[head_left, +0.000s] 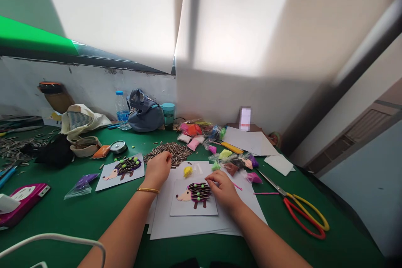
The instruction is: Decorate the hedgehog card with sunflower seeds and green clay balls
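My left hand is closed, fingers curled at the near edge of a pile of sunflower seeds; what it grips is hidden. My right hand pinches at the upper right of a hedgehog picture, and anything between the fingertips is too small to make out. The hedgehog has a peach clay face, dark seed spines, green clay balls and brown legs. Its white card lies flat on larger white sheets. A similar hedgehog card rests left of my left wrist. Yellow clay sits between my hands.
Bagged coloured clay lies behind my right hand. Large scissors with red and yellow handles are at the right. A purple clay bag, a round tin, a blue bag, a bottle and a phone stand around.
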The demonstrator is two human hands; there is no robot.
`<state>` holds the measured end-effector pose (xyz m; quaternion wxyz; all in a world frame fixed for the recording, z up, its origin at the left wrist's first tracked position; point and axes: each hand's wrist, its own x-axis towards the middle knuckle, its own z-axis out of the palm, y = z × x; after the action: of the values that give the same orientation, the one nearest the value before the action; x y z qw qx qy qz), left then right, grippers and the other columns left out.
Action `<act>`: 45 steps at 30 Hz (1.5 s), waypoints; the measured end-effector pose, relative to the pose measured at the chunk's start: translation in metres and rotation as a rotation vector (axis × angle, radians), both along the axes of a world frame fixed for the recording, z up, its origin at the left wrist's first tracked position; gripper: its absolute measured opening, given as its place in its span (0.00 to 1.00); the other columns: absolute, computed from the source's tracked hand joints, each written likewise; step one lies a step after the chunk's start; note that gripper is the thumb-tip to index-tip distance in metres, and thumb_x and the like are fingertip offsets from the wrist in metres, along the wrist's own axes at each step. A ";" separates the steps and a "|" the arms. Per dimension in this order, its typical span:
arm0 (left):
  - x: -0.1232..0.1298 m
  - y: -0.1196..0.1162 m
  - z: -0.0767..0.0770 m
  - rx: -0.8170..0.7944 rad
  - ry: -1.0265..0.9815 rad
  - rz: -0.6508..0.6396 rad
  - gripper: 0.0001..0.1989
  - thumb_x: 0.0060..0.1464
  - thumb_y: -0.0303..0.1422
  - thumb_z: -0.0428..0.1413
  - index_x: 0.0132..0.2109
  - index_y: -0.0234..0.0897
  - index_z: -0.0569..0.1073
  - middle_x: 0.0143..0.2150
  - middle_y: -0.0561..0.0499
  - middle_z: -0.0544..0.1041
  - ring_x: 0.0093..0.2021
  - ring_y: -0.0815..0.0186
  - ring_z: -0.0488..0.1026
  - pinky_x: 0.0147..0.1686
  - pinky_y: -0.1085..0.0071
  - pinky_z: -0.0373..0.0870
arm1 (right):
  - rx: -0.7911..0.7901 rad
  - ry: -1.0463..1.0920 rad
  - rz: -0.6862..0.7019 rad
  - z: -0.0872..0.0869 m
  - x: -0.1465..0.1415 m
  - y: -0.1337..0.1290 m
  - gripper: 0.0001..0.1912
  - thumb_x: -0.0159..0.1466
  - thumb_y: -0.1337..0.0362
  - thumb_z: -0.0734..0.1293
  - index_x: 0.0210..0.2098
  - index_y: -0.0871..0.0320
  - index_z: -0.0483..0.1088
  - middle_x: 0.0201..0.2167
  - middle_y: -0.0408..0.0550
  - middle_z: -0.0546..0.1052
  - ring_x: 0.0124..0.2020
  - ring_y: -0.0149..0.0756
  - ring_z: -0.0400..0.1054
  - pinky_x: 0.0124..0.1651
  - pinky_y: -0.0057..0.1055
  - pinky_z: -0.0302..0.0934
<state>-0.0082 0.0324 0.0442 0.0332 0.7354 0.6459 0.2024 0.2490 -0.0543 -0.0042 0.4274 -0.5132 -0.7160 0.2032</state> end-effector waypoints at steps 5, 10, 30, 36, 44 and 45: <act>0.015 -0.024 0.000 0.021 -0.139 -0.131 0.11 0.62 0.34 0.47 0.39 0.42 0.75 0.39 0.52 0.80 0.40 0.64 0.75 0.36 0.71 0.66 | 0.066 0.025 0.008 0.002 -0.004 -0.004 0.09 0.65 0.66 0.62 0.40 0.55 0.75 0.37 0.49 0.75 0.43 0.41 0.68 0.47 0.38 0.63; 0.033 -0.045 -0.007 0.080 -0.474 -0.239 0.09 0.58 0.32 0.50 0.41 0.40 0.75 0.41 0.49 0.79 0.41 0.61 0.74 0.41 0.67 0.69 | 0.133 0.007 0.040 0.008 -0.009 -0.010 0.10 0.66 0.67 0.62 0.43 0.54 0.74 0.38 0.50 0.75 0.43 0.42 0.67 0.47 0.40 0.62; 0.067 -0.087 -0.007 -0.191 -0.596 -0.495 0.10 0.57 0.38 0.56 0.32 0.39 0.77 0.31 0.52 0.77 0.34 0.64 0.71 0.35 0.70 0.64 | 0.332 0.052 0.068 0.020 -0.018 -0.022 0.02 0.64 0.66 0.68 0.35 0.53 0.74 0.33 0.46 0.74 0.37 0.38 0.66 0.40 0.37 0.61; 0.064 -0.085 -0.008 -0.120 -0.609 -0.524 0.09 0.60 0.35 0.53 0.37 0.40 0.78 0.34 0.51 0.77 0.37 0.63 0.72 0.38 0.69 0.64 | 0.331 0.018 0.073 0.018 -0.017 -0.020 0.12 0.65 0.70 0.65 0.46 0.50 0.74 0.37 0.47 0.75 0.41 0.39 0.67 0.44 0.39 0.63; 0.062 -0.083 -0.012 -0.155 -0.573 -0.588 0.18 0.63 0.42 0.49 0.30 0.38 0.74 0.30 0.50 0.75 0.33 0.64 0.70 0.34 0.70 0.63 | 0.295 0.038 0.112 0.024 -0.015 -0.023 0.05 0.65 0.66 0.67 0.40 0.52 0.74 0.35 0.46 0.75 0.38 0.38 0.67 0.43 0.37 0.62; 0.061 -0.082 -0.011 -0.147 -0.565 -0.592 0.19 0.64 0.42 0.47 0.31 0.38 0.74 0.30 0.50 0.75 0.33 0.64 0.70 0.34 0.70 0.63 | 0.287 0.056 0.092 0.023 -0.013 -0.022 0.04 0.64 0.66 0.67 0.38 0.53 0.73 0.34 0.46 0.75 0.38 0.38 0.67 0.44 0.37 0.62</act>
<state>0.0528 -0.0500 0.0328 0.3185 0.8003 0.3849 0.3314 0.2360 -0.0760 0.0190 0.5064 -0.4076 -0.7482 0.1327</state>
